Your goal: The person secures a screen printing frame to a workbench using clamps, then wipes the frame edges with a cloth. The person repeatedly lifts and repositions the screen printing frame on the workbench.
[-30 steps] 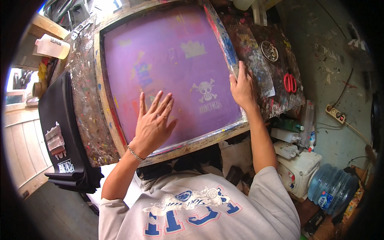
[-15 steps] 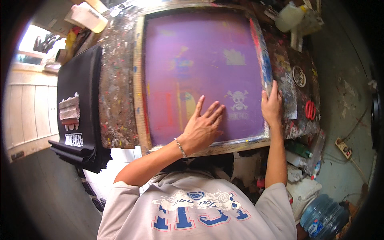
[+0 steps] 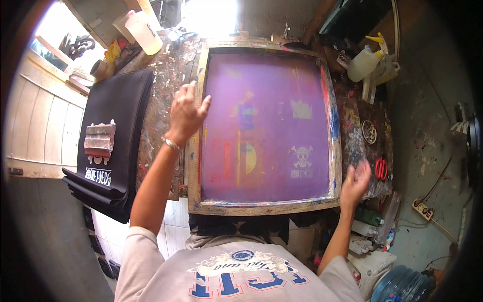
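Observation:
A silk-screen printing frame [image 3: 261,207] with purple mesh [image 3: 274,136] lies flat on the paint-stained table. Its mesh carries a pale skull stencil [image 3: 302,157] at the lower right and other faint shapes. My left hand [image 3: 186,111] is beside the frame's left rail, fingers loosely bent, thumb apart, nothing held. Off the frame's lower right corner, my right hand [image 3: 356,182] is raised with its fingers spread, slightly blurred and holding nothing. To the left is a stack of black fabric [image 3: 113,108] with a white print, and a paint-smeared squeegee [image 3: 99,140] rests on top.
Red-handled scissors [image 3: 381,169] and a round tin [image 3: 369,131] are on the table's right. A spray bottle [image 3: 363,64] stands at the far right, and a pale jug [image 3: 143,32] at the far left. A power strip [image 3: 422,210] hangs by the right wall.
My left hand has left the mesh and moved to the frame's left side. My right hand has come off the right rail and shifted nearer to me. The view has tilted up.

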`<state>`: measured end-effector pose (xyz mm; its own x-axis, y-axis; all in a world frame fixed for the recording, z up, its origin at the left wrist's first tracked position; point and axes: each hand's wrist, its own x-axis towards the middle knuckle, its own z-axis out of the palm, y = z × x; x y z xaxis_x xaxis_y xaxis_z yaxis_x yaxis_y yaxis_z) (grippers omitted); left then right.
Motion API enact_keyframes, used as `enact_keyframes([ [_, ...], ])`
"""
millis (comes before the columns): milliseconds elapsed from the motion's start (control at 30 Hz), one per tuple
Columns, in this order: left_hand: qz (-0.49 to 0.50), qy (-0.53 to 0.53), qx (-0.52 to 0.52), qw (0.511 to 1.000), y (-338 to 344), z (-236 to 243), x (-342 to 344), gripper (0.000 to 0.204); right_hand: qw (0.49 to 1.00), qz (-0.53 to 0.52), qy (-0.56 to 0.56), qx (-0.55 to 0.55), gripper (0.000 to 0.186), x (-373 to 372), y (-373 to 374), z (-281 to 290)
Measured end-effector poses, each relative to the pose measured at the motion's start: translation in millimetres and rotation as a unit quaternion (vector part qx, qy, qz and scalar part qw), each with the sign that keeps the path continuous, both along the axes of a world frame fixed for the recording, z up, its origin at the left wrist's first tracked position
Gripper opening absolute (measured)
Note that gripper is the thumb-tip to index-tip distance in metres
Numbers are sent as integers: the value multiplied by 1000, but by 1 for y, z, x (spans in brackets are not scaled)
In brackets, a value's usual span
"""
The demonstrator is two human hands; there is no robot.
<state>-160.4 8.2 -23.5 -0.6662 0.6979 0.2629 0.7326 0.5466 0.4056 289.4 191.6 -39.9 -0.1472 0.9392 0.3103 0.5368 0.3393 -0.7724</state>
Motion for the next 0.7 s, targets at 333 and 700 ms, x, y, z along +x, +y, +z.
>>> enact_keyframes([
  [333, 69, -49, -90, 992, 47, -87, -127, 63, 839, -30, 192, -509, 62, 19, -147, -41],
  [700, 48, -8, 138, 989, 44, -68, -106, 53, 861, -84, 227, -447, 47, -17, -154, -43],
])
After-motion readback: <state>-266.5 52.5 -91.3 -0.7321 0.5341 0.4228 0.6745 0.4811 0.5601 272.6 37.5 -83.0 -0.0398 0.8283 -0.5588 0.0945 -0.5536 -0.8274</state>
